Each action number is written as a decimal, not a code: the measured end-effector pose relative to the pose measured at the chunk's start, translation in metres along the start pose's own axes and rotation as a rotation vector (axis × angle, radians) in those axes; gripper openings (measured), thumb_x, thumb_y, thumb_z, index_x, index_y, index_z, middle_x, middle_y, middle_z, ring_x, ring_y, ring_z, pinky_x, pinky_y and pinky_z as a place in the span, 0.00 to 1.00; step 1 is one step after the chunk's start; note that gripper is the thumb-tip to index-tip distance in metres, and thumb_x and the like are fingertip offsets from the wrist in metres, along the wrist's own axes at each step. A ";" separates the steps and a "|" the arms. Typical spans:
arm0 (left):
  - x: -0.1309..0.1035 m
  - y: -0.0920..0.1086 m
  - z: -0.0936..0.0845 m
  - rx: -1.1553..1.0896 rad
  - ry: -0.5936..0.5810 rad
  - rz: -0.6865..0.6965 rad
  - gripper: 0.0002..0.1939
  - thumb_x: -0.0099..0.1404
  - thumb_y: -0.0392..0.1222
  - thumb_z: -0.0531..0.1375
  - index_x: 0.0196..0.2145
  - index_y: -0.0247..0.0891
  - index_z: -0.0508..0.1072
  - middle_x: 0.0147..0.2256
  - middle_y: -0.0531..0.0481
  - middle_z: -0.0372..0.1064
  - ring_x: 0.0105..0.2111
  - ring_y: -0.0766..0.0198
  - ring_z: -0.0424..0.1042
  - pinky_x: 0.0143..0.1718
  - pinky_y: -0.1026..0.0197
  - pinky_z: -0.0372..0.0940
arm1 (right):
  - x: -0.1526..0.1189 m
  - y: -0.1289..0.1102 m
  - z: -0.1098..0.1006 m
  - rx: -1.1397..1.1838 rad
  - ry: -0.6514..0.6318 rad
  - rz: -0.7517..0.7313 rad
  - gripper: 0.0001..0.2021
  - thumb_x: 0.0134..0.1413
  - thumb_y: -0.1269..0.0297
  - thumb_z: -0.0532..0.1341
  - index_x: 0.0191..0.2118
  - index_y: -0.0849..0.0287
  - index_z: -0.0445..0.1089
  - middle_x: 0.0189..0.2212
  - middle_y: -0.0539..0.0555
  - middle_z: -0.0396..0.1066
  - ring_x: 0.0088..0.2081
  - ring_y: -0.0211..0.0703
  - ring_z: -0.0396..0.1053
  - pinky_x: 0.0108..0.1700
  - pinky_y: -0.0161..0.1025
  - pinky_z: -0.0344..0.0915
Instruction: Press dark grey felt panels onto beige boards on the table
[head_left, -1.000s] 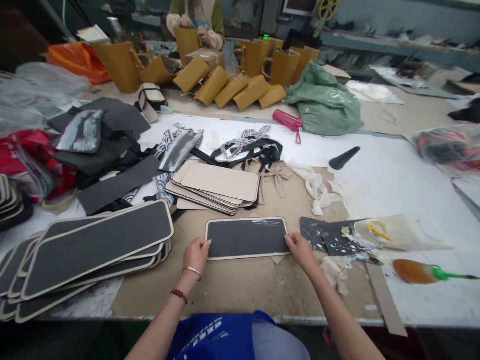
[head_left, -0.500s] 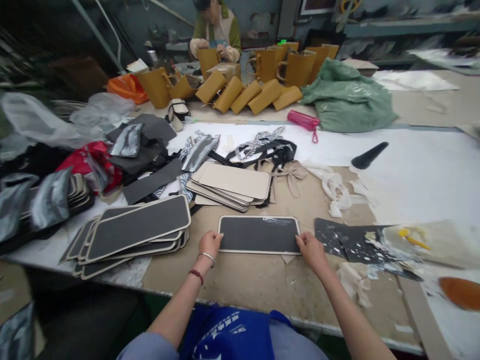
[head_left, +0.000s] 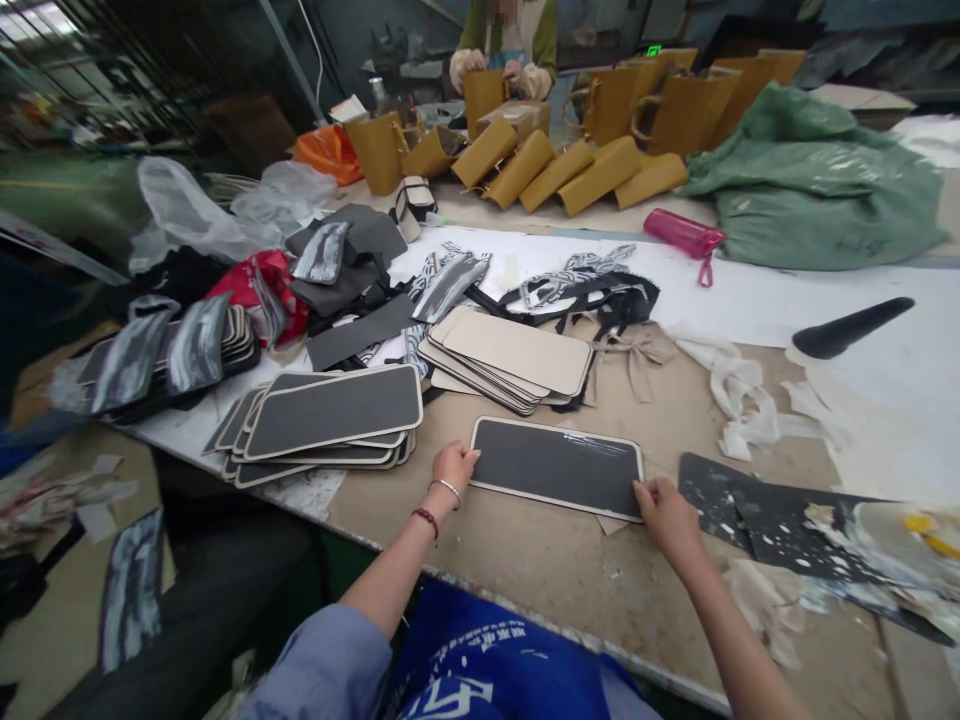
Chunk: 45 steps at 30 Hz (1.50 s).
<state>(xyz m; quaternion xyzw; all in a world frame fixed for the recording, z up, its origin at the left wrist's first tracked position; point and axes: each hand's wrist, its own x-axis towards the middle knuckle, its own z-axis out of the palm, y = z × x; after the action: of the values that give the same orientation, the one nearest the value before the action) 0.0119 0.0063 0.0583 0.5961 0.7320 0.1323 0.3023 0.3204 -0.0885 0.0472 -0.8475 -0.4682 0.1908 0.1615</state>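
Observation:
A dark grey rectangular panel (head_left: pixel 556 465) with rounded corners and a cream edge lies before me, a shiny white streak near its far edge. Its left end is pinched in my left hand (head_left: pixel 454 470), which wears a bracelet and red beads. My right hand (head_left: pixel 670 515) pinches the other end, near the close corner. To the left is a loose stack of similar grey panels (head_left: pixel 337 412). Just behind the held panel sits a pile of cream panels (head_left: pixel 517 350). Right of my right hand lie dark sheets spattered with white (head_left: pixel 780 510).
Tan bag-like pieces (head_left: pixel 525 175) stand and lean at the back, where another person (head_left: pixel 510 50) handles one. A green plastic bag (head_left: pixel 817 190), a pink pouch (head_left: pixel 682 232) and a black tapered object (head_left: pixel 851 328) are to the right. Fabric scraps (head_left: pixel 450 285) lie behind the cream pile.
The view has turned left, so the table's contents appear shifted right and tilted. Both hands keep their hold on the grey panel, which stays in about the same place on the table.

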 end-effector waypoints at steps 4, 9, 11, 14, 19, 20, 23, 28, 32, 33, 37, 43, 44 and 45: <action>0.001 -0.003 -0.001 0.011 -0.013 0.029 0.12 0.55 0.40 0.58 0.17 0.37 0.63 0.18 0.55 0.61 0.22 0.68 0.61 0.27 0.65 0.53 | 0.000 -0.003 -0.001 -0.005 -0.011 0.003 0.10 0.48 0.61 0.54 0.21 0.55 0.54 0.17 0.49 0.59 0.23 0.42 0.61 0.29 0.36 0.52; -0.007 -0.005 -0.002 0.047 -0.001 0.061 0.06 0.58 0.41 0.56 0.26 0.36 0.65 0.21 0.54 0.63 0.23 0.66 0.63 0.28 0.64 0.56 | 0.001 -0.002 0.001 -0.004 -0.010 0.004 0.10 0.48 0.61 0.53 0.21 0.55 0.53 0.18 0.49 0.59 0.23 0.42 0.61 0.29 0.36 0.52; -0.013 -0.004 -0.002 0.091 0.039 0.110 0.05 0.59 0.40 0.55 0.32 0.35 0.66 0.28 0.49 0.66 0.29 0.62 0.66 0.33 0.62 0.59 | 0.001 -0.001 0.002 -0.003 -0.006 0.000 0.10 0.49 0.61 0.53 0.21 0.54 0.52 0.18 0.50 0.60 0.23 0.42 0.60 0.29 0.36 0.52; -0.019 0.001 0.004 0.229 0.158 0.330 0.11 0.61 0.39 0.52 0.41 0.34 0.66 0.39 0.40 0.66 0.41 0.55 0.65 0.43 0.54 0.60 | 0.000 0.000 0.004 -0.002 -0.001 -0.010 0.10 0.49 0.60 0.52 0.22 0.54 0.52 0.20 0.50 0.61 0.23 0.42 0.61 0.29 0.36 0.53; -0.015 0.014 0.027 0.228 0.186 0.658 0.21 0.64 0.43 0.49 0.52 0.31 0.60 0.55 0.33 0.54 0.57 0.50 0.52 0.55 0.47 0.53 | -0.002 0.001 0.004 0.002 0.004 -0.027 0.10 0.50 0.59 0.50 0.23 0.54 0.52 0.21 0.51 0.62 0.24 0.41 0.61 0.30 0.36 0.54; -0.013 0.016 0.032 0.227 0.166 0.676 0.23 0.64 0.45 0.49 0.55 0.31 0.57 0.58 0.33 0.49 0.60 0.49 0.46 0.57 0.45 0.50 | -0.002 0.001 0.004 0.002 0.003 -0.027 0.10 0.50 0.59 0.50 0.22 0.54 0.51 0.21 0.51 0.62 0.24 0.41 0.61 0.30 0.36 0.54; -0.007 0.018 0.043 0.273 0.107 0.666 0.30 0.63 0.49 0.50 0.58 0.31 0.52 0.62 0.33 0.40 0.62 0.46 0.38 0.59 0.42 0.45 | -0.002 0.001 0.005 0.003 0.005 -0.023 0.10 0.49 0.59 0.50 0.22 0.54 0.51 0.20 0.51 0.61 0.24 0.42 0.61 0.30 0.36 0.54; -0.005 0.013 0.048 0.373 0.080 0.667 0.33 0.63 0.53 0.50 0.59 0.29 0.51 0.61 0.32 0.41 0.62 0.46 0.39 0.58 0.40 0.46 | -0.003 0.003 0.007 0.001 0.018 -0.033 0.10 0.50 0.58 0.49 0.23 0.54 0.52 0.21 0.51 0.61 0.25 0.42 0.61 0.30 0.37 0.55; -0.005 0.012 0.049 0.416 0.104 0.679 0.33 0.63 0.52 0.50 0.58 0.27 0.52 0.61 0.31 0.42 0.62 0.46 0.39 0.58 0.41 0.47 | -0.004 0.004 0.007 -0.020 0.013 -0.039 0.10 0.52 0.59 0.48 0.24 0.55 0.53 0.22 0.51 0.62 0.26 0.42 0.62 0.30 0.36 0.55; -0.005 0.012 0.049 0.419 0.107 0.683 0.33 0.63 0.52 0.50 0.58 0.27 0.52 0.61 0.31 0.42 0.62 0.46 0.39 0.58 0.41 0.47 | -0.004 0.004 0.007 -0.028 0.009 -0.037 0.10 0.53 0.59 0.48 0.24 0.55 0.53 0.22 0.51 0.62 0.25 0.42 0.62 0.30 0.36 0.55; -0.005 0.013 0.050 0.424 0.110 0.690 0.33 0.62 0.53 0.50 0.58 0.27 0.52 0.61 0.31 0.42 0.62 0.46 0.38 0.58 0.41 0.47 | -0.003 0.002 0.010 -0.075 -0.005 -0.014 0.09 0.55 0.62 0.48 0.25 0.56 0.53 0.22 0.51 0.62 0.25 0.41 0.61 0.30 0.36 0.54; -0.007 0.016 0.048 0.434 0.122 0.686 0.34 0.61 0.53 0.51 0.58 0.27 0.53 0.61 0.30 0.43 0.61 0.45 0.40 0.58 0.42 0.48 | -0.004 0.000 -0.001 -0.196 -0.023 -0.017 0.08 0.56 0.64 0.50 0.27 0.58 0.58 0.23 0.54 0.63 0.26 0.43 0.63 0.30 0.37 0.56; -0.007 0.016 0.048 0.428 0.123 0.685 0.34 0.61 0.53 0.52 0.58 0.27 0.53 0.61 0.30 0.43 0.61 0.45 0.40 0.58 0.42 0.48 | -0.004 -0.003 -0.005 -0.255 -0.002 -0.031 0.08 0.56 0.63 0.51 0.28 0.59 0.60 0.24 0.56 0.64 0.28 0.45 0.63 0.31 0.38 0.57; -0.007 0.017 0.048 0.422 0.122 0.685 0.34 0.61 0.53 0.52 0.58 0.27 0.52 0.61 0.30 0.42 0.61 0.45 0.40 0.58 0.42 0.48 | -0.005 -0.008 -0.008 -0.318 0.032 -0.062 0.09 0.56 0.61 0.52 0.30 0.61 0.62 0.26 0.58 0.65 0.30 0.48 0.64 0.33 0.40 0.58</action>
<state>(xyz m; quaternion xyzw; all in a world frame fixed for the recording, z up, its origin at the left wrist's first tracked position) 0.0549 -0.0046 0.0318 0.8454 0.5187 0.1074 0.0680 0.3160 -0.0893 0.0582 -0.8505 -0.5158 0.0959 0.0385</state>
